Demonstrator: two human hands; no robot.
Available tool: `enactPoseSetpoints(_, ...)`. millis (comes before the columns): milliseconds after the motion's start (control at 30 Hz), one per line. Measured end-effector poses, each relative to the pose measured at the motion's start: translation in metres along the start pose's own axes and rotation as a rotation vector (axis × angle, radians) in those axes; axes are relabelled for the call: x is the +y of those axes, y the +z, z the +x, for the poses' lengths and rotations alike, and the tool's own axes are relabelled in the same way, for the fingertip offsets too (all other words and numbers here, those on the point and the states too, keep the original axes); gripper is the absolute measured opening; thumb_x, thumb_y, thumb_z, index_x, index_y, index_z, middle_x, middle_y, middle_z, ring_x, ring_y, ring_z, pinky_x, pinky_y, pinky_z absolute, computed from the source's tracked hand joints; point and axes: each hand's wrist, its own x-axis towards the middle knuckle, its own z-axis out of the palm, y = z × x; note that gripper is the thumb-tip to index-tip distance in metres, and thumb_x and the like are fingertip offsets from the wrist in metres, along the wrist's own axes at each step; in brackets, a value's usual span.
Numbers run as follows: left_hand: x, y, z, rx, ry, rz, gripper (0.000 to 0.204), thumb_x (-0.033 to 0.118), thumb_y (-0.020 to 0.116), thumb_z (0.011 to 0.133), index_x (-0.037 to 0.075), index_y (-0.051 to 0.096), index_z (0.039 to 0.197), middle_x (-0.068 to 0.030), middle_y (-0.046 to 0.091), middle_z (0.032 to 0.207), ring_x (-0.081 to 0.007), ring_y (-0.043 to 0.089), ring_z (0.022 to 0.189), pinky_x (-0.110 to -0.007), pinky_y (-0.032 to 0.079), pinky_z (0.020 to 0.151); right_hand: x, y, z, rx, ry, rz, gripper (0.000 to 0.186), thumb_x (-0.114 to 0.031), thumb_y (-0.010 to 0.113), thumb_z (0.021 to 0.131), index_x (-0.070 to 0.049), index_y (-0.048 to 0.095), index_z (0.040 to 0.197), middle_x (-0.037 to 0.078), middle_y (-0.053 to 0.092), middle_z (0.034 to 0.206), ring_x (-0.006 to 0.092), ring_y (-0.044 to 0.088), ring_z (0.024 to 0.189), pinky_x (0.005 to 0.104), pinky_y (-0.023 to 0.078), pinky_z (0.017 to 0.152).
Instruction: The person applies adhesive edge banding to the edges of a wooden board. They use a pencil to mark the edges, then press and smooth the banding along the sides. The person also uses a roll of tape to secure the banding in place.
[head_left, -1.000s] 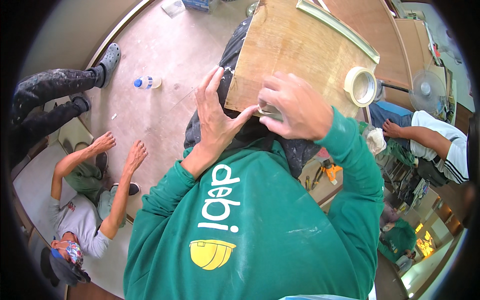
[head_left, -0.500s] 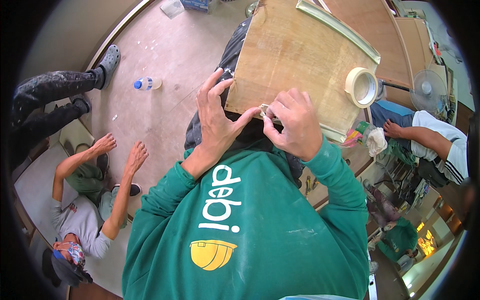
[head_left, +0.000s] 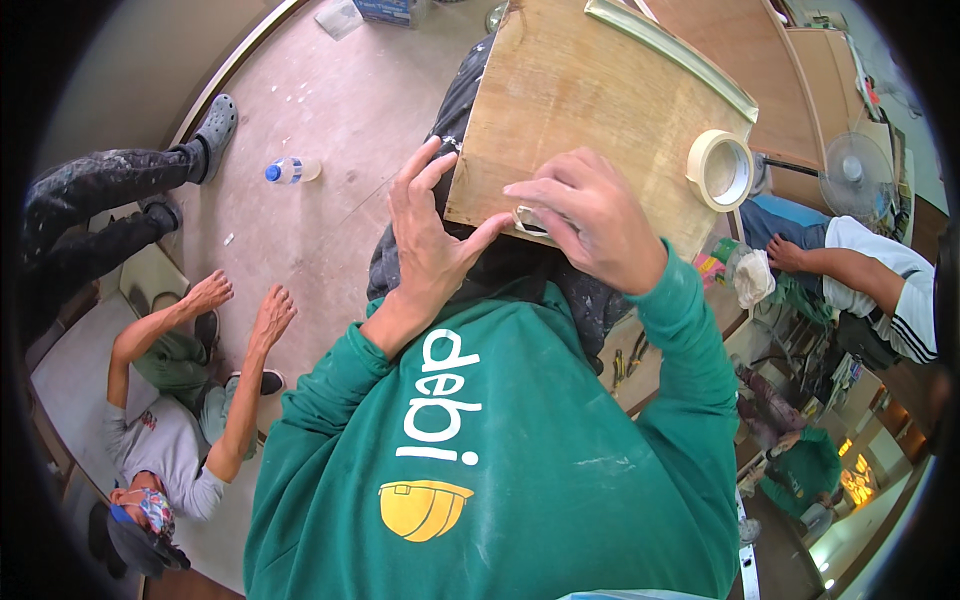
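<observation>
On the pale floor (head_left: 340, 110) to our left we see a blue-capped bottle (head_left: 292, 170), and beyond it a blue box (head_left: 390, 10). A grey clog (head_left: 216, 130) is on someone's foot; near it sits a co-worker in a grey shirt (head_left: 165, 455). To our right we have a round fan (head_left: 855, 178), a person in a white shirt (head_left: 875, 255), a white cloth (head_left: 752, 278) and pliers (head_left: 632, 358).

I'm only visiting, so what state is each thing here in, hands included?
Wooden board: face looks unpainted.
Left hand: open, fingers spread, thumb at the board's near edge.
Right hand: fingers bent; whether it pinches anything is unclear.
Pale strip: looks curled.
Tape roll: resting on the board.
Bottle: capped.
Fan: running or not, unclear.
</observation>
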Motion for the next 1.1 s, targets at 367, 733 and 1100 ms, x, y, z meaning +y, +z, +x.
enactPoseSetpoints(367, 0.002, -0.003, -0.007, 0.105, 0.078, -0.063, 0.074, 0.023, 0.099, 0.074, 0.008, 0.062, 0.136, -0.0161, 0.059, 0.143, -0.0355, 0.057, 0.131, -0.047, 0.046, 0.109, 0.019, -0.010, 0.020, -0.292, -0.244, -0.065, 0.011, -0.007, 0.077, 0.083, -0.010, 0.073, 0.094, 0.005, 0.064, 0.103, 0.0280, 0.062, 0.103, 0.0424, 0.051, 0.085)
enactPoseSetpoints(733, 0.004, -0.003, -0.022, -0.002, 0.320, 0.109, 0.029, 0.015, 0.093, 0.077, 0.019, 0.083, 0.103, 0.0037, 0.066, 0.097, -0.0209, 0.058, 0.094, -0.038, 0.043, 0.085, 0.017, -0.012, 0.021, -0.346, -0.327, -0.191, 0.022, -0.010, 0.083, 0.078, -0.010, 0.073, 0.097, 0.004, 0.065, 0.102, 0.0272, 0.063, 0.101, 0.0415, 0.053, 0.085)
enactPoseSetpoints(1100, -0.003, -0.002, -0.023, -0.051, 0.394, 0.124, 0.039, 0.009, 0.085, 0.076, 0.020, 0.082, 0.114, 0.0054, 0.066, 0.100, -0.0188, 0.059, 0.100, -0.040, 0.041, 0.089, 0.009, -0.010, 0.010, -0.252, -0.461, -0.405, 0.011, -0.015, 0.070, 0.084, -0.010, 0.070, 0.094, 0.004, 0.064, 0.104, 0.0234, 0.064, 0.106, 0.0394, 0.055, 0.095)
